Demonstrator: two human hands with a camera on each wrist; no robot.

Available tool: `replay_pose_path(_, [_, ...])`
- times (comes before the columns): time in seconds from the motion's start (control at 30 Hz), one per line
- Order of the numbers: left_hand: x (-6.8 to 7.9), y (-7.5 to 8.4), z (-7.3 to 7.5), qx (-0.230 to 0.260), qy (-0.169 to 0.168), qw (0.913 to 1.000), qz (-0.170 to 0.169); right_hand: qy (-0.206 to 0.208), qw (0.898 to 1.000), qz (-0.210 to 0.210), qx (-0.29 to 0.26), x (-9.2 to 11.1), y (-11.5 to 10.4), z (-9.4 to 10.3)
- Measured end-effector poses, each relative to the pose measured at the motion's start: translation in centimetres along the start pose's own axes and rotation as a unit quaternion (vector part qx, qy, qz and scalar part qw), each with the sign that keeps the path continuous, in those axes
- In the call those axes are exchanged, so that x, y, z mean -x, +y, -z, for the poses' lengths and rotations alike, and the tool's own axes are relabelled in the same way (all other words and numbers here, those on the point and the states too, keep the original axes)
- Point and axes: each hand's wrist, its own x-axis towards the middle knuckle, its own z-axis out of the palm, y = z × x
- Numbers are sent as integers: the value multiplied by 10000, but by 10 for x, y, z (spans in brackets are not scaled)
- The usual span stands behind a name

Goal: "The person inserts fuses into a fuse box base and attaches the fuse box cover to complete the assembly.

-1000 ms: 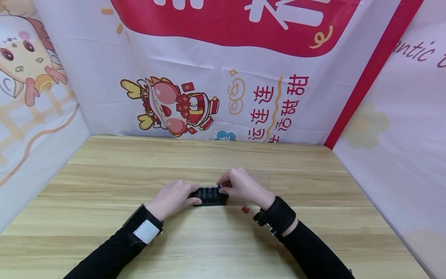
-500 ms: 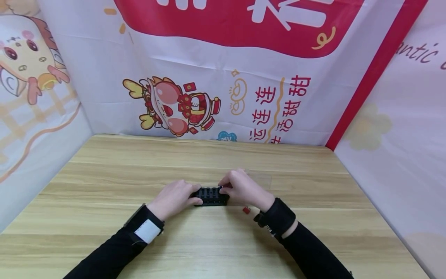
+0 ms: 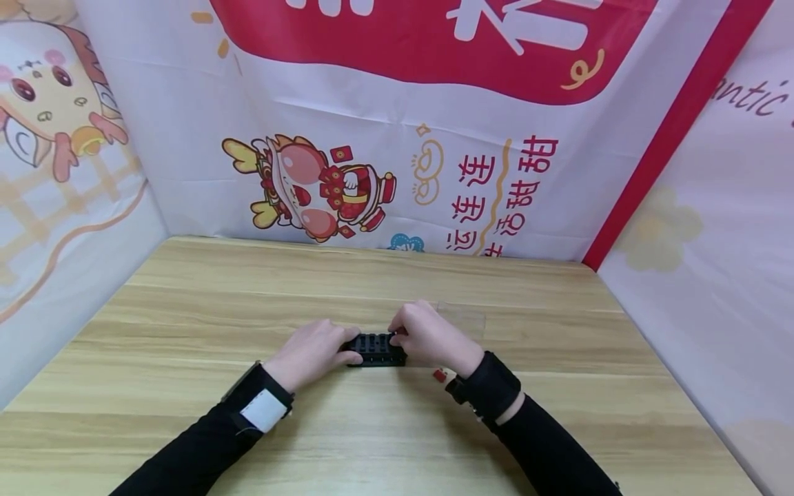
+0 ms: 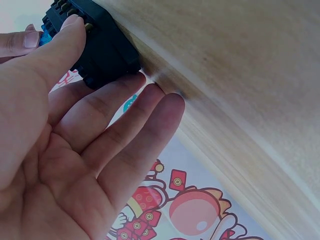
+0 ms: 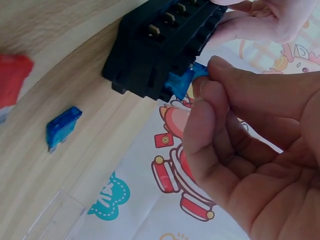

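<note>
A black fuse block (image 3: 375,349) with a row of brass terminals lies on the table between the two hands. My left hand (image 3: 316,353) grips its left end, thumb on the near side and fingertips at the far side. At the block's right end my right hand (image 3: 428,335) pinches a blue blade fuse (image 5: 181,82) between thumb and fingers. In the right wrist view that fuse sits at the block's slotted face, partly inside it; how deep I cannot tell. Another blue blade fuse (image 5: 62,127) lies loose on the table, and a red blade fuse (image 3: 440,375) lies near the right wrist.
A clear plastic piece (image 3: 468,318) lies flat on the wooden table (image 3: 397,434) behind my right hand. Printed white cloth (image 3: 384,110) hangs along the back and sides of the table.
My right wrist has shifted slightly left and turned a little, with its fingers still at the block's right end. The left hand keeps its grip. The head view has drifted slightly.
</note>
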Motion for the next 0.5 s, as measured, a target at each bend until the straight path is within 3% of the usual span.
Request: replay_pose_path(0.5, [0,2,1,62,-13,10000,14,-219,9986,-462,-112,-5,-5,-4])
